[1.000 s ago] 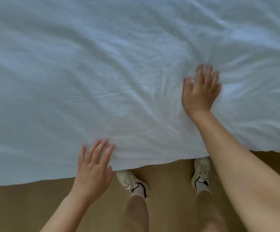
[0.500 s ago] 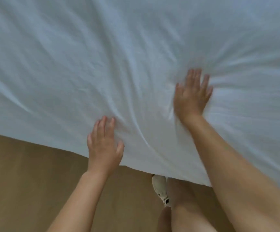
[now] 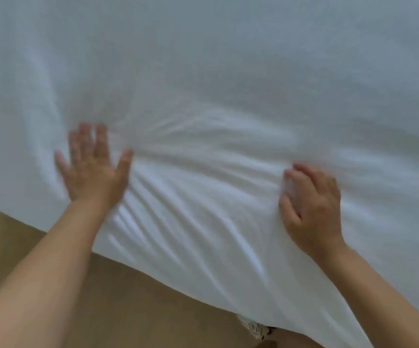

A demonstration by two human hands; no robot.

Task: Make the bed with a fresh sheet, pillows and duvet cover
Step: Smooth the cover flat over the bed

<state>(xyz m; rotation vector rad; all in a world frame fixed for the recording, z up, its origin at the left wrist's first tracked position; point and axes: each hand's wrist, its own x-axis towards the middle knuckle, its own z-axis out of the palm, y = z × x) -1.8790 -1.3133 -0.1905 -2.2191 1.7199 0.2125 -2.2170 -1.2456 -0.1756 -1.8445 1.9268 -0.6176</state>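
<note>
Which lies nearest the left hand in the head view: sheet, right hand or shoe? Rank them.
1. The sheet: pressed directly under the left hand.
2. The right hand, off to the right gripping a fold, and the shoe, bottom, under the overhang: too close to call.

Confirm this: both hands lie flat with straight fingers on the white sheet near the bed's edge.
Not quite. Only the left hand lies flat with straight fingers; the right hand has its fingers curled, bunching the white sheet. The head view shows it.
</note>
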